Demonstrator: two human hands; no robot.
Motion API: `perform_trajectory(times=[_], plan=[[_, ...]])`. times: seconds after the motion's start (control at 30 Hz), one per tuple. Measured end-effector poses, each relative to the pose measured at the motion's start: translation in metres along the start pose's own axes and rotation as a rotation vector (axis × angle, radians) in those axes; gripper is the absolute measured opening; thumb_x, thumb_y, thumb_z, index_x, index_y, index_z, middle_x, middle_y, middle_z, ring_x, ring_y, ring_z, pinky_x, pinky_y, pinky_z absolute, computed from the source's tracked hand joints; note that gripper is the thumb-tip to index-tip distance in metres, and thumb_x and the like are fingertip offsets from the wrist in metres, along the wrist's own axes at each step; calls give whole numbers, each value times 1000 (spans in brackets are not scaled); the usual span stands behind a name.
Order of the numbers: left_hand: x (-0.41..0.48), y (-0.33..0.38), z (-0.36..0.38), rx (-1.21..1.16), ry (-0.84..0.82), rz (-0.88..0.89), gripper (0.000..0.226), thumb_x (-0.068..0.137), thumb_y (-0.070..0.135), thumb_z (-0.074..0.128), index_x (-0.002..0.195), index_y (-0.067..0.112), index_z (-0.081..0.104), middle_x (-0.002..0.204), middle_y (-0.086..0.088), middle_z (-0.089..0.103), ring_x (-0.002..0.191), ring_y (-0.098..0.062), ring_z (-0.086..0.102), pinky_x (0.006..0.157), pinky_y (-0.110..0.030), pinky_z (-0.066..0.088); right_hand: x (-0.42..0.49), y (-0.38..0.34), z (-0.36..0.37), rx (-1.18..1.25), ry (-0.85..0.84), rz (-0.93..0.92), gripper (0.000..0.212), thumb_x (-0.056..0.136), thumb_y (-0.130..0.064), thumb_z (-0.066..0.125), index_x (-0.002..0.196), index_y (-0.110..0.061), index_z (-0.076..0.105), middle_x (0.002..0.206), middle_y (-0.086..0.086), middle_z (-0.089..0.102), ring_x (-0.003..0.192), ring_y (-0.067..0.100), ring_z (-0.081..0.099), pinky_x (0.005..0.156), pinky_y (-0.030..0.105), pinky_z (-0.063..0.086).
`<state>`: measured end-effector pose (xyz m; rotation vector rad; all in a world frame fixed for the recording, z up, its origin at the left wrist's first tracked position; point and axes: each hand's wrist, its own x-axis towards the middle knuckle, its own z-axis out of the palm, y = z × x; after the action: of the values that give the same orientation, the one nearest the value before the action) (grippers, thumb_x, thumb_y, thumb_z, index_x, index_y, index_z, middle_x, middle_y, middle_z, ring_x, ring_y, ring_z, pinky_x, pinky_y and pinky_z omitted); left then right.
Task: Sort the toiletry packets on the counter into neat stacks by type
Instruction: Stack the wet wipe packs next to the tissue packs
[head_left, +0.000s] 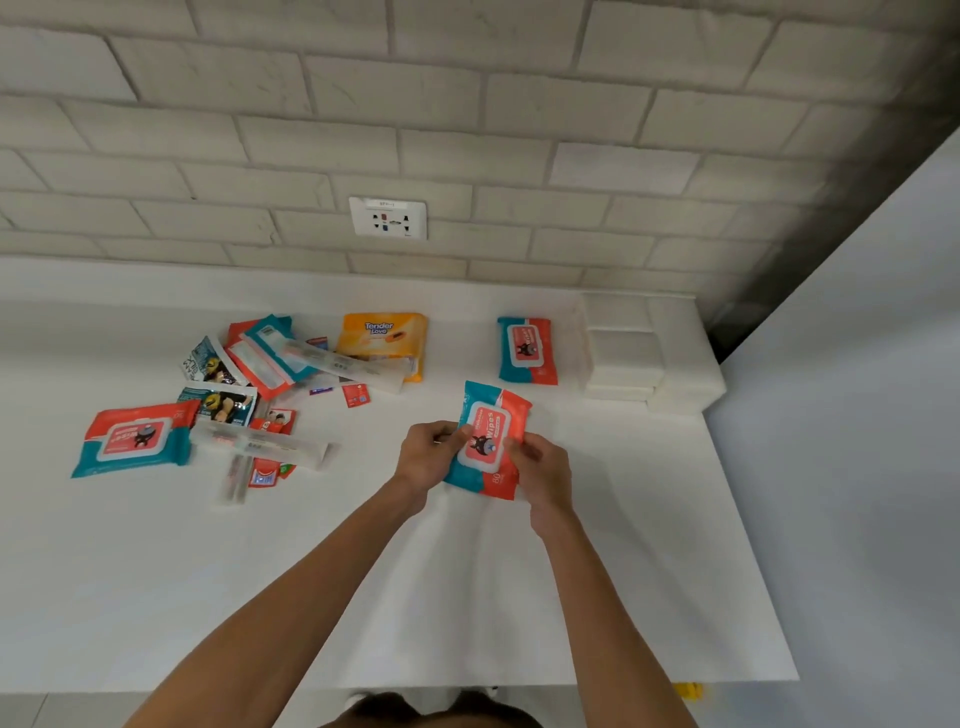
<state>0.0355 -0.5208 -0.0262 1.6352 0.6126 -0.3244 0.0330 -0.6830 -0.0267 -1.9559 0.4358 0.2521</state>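
Both hands hold a red-and-teal wipes packet (491, 436) just above the white counter (467, 597). My left hand (428, 454) grips its left edge and my right hand (540, 470) grips its right edge. A second wipes packet (527, 351) lies alone at the back right. A third wipes packet (135, 439) lies at the far left. Between them sits a mixed pile: an orange Tender Love packet (384, 335), an upturned wipes packet (267, 353), dark printed sachets (221, 402), clear toothbrush packets (260, 441) and small red sachets (356, 395).
White folded towels or blocks (644, 353) are stacked at the counter's back right corner. A wall socket (388, 218) sits in the brick wall behind. The counter ends at the right against a pale wall, and its front edge is near my body.
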Motion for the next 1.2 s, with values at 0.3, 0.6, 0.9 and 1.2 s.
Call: perform_trajectory(times=[0.3,0.6,0.9,1.2], plan=[[53,31,49,-16,74,0,33,96,26,69,127,14,66,121,-4,71,103,-18,70,85,-36,62,70,-10,-23,-40,63,-140,30,101,-32,67,130,-22,63,129,-2,70,95,11,67,68,16,55],[108,78,68,88,129,56,31,96,15,68,126,12,65,117,-6,70,97,-20,69,82,-36,63,129,-43,-19,61,-37,-152,32,100,-13,66,130,-22,57,110,-8,66,85,6,65,58,8,50],[143,113,79,157,155,44,18,96,10,64,112,11,71,105,-8,72,86,-19,69,69,-26,56,175,-64,-9,-43,-53,-184,41,96,-35,73,134,-30,59,116,-7,69,98,11,69,83,25,61],[157,114,97,230,204,48,15,96,12,63,108,12,72,100,-5,70,83,-17,68,62,-22,55,182,-67,-10,-84,-11,-172,46,101,-37,64,144,-30,49,127,-2,63,115,19,66,103,40,56]])
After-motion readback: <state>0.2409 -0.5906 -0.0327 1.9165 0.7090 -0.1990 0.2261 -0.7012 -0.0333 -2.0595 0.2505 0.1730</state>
